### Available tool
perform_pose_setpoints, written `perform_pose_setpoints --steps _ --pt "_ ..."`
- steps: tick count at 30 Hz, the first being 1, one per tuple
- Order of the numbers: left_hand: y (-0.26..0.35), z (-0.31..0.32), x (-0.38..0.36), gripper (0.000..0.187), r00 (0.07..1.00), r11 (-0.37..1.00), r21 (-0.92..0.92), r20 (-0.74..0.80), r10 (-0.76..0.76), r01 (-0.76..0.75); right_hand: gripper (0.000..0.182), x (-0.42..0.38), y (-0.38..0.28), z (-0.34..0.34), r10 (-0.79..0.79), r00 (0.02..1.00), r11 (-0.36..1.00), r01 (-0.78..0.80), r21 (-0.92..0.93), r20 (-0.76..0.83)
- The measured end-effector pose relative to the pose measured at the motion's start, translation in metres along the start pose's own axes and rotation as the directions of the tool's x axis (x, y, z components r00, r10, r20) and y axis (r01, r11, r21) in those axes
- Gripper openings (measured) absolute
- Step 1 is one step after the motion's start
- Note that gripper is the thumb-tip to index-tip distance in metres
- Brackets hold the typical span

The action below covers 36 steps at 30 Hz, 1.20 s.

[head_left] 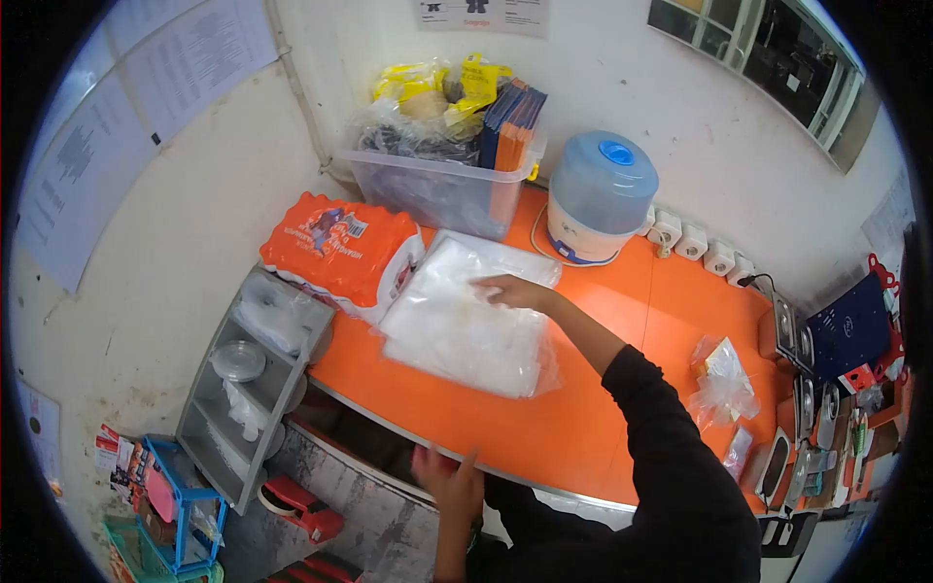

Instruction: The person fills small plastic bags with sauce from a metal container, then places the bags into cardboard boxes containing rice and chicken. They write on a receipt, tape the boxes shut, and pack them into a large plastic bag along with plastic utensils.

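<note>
My right hand [513,291] rests on a stack of clear plastic bags [457,340] with its fingers stretched out over the upper part. The bags lie flat and slightly fanned on the orange table [603,389]. My left hand [450,483] hangs at the table's front edge, above a dark open drawer [360,442]. It is a little blurred, but its fingers look apart and I see nothing in them. To the left of the bags, touching them, lies an orange and white plastic-wrapped pack [340,248].
Behind the bags stand a clear bin [437,189] of folders and bags and a blue-topped appliance [603,199]. A grey organizer [282,374] is at the left, above a red tape dispenser [306,510]. A plastic-wrapped packet [724,374] and metal containers [792,335] are at the right.
</note>
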<state>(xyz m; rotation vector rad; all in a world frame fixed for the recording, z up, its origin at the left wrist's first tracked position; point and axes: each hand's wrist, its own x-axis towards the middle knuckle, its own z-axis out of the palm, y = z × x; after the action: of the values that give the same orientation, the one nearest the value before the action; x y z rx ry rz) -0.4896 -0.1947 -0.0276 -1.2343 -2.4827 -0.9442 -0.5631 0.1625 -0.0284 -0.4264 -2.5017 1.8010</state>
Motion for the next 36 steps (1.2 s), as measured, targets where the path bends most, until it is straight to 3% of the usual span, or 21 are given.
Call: perform_pose_setpoints --steps 4,6,7,8,9,12,14,15,17,19,21,23,24,26,27,28,30,32,33,34,36 --pt "-0.002 0.089 0.142 0.034 0.942 0.972 0.12 0.294 0.16 -0.202 0.014 -0.01 -0.033 0.005 -0.364 0.918 0.924 0.377 0.062 -0.155" --pt "-0.025 0.115 0.178 0.033 0.933 0.947 0.19 0.301 0.196 -0.26 0.008 -0.042 -0.025 0.005 -0.659 0.729 0.604 0.369 -0.706 -0.183" --pt "-0.036 0.123 0.191 0.033 0.918 0.985 0.086 0.383 0.108 -0.152 0.003 -0.06 -0.016 0.001 -0.651 0.757 0.578 0.542 -0.61 0.055" --pt "-0.045 0.126 0.203 0.033 0.884 1.0 -0.009 0.467 0.03 -0.029 0.008 -0.061 0.0 -0.002 -0.458 0.775 0.376 0.613 -0.695 0.436" --pt "-0.051 0.123 0.212 0.033 0.883 1.0 -0.007 0.469 0.026 -0.026 0.016 -0.057 0.02 0.004 -0.369 0.819 0.48 0.572 -0.665 0.439" --pt "-0.067 0.107 0.236 0.038 0.972 0.988 0.046 0.195 0.133 -0.144 0.025 -0.01 0.065 -0.002 -0.61 0.744 0.549 0.645 -0.531 0.273" --pt "-0.071 0.104 0.241 0.036 0.977 0.995 0.062 0.204 0.066 -0.08 0.032 0.001 0.036 -0.017 -0.089 0.92 0.79 0.298 -0.536 0.381" --pt "-0.066 0.105 0.235 0.036 0.981 0.996 0.064 0.189 0.048 -0.061 0.032 0.004 0.038 -0.016 -0.087 0.928 0.793 0.285 -0.538 0.363" --pt "-0.037 0.099 0.211 0.05 0.986 0.984 0.174 0.166 -0.002 -0.027 0.041 0.013 0.062 -0.016 -0.334 0.82 0.574 0.568 -0.589 0.466" --pt "-0.006 0.098 0.182 0.074 0.98 0.96 0.28 0.189 -0.056 0.001 0.031 0.023 0.082 -0.017 -0.275 0.85 0.675 0.504 -0.539 0.45" --pt "0.0 0.118 0.156 0.09 0.957 0.959 0.281 0.267 -0.115 0.037 0.021 0.018 0.088 -0.01 -0.133 0.957 0.624 0.284 -0.728 0.259" --pt "-0.003 0.132 0.153 0.094 0.952 0.96 0.278 0.282 -0.118 0.036 0.02 0.003 0.059 -0.018 -0.199 0.937 0.584 0.349 -0.733 0.288" --pt "-0.005 0.135 0.152 0.096 0.92 0.956 0.27 0.334 -0.206 0.115 0.019 -0.007 0.043 -0.022 -0.401 0.889 0.579 0.435 -0.689 0.223" --pt "-0.004 0.136 0.155 0.102 0.862 0.934 0.287 0.394 -0.319 0.215 0.019 -0.007 -0.018 -0.048 -0.285 0.913 0.958 0.278 -0.066 -0.292" --pt "-0.002 0.139 0.153 0.102 0.86 0.935 0.277 0.395 -0.322 0.222 0.019 0.024 -0.011 -0.083 -0.446 0.77 0.892 0.342 -0.295 -0.457" --pt "-0.004 0.138 0.149 0.101 0.874 0.943 0.253 0.382 -0.301 0.215 0.019 0.013 -0.019 -0.089 -0.44 0.773 0.895 0.336 -0.294 -0.457" --pt "-0.008 0.135 0.154 0.1 0.903 0.958 0.224 0.349 -0.251 0.18 0.015 -0.016 -0.057 -0.102 -0.341 0.935 0.889 0.287 -0.356 -0.098" --pt "-0.012 0.132 0.151 0.111 0.87 0.949 0.214 0.391 -0.302 0.233 0.013 -0.04 -0.085 -0.114 -0.151 0.956 0.857 0.254 -0.448 0.253" --pt "-0.013 0.132 0.151 0.111 0.882 0.953 0.202 0.375 -0.287 0.224 0.012 -0.03 -0.05 -0.088 -0.069 0.925 0.679 0.318 -0.662 0.373" --pt "-0.014 0.132 0.151 0.114 0.874 0.951 0.191 0.382 -0.3 0.243 0.008 -0.021 0.007 -0.055 -0.2 0.948 0.674 0.316 -0.668 0.247" --pt "-0.02 0.128 0.152 0.123 0.857 0.945 0.191 0.404 -0.321 0.264 0.034 -0.009 0.091 -0.013 -0.37 0.928 0.718 0.312 -0.623 0.038"
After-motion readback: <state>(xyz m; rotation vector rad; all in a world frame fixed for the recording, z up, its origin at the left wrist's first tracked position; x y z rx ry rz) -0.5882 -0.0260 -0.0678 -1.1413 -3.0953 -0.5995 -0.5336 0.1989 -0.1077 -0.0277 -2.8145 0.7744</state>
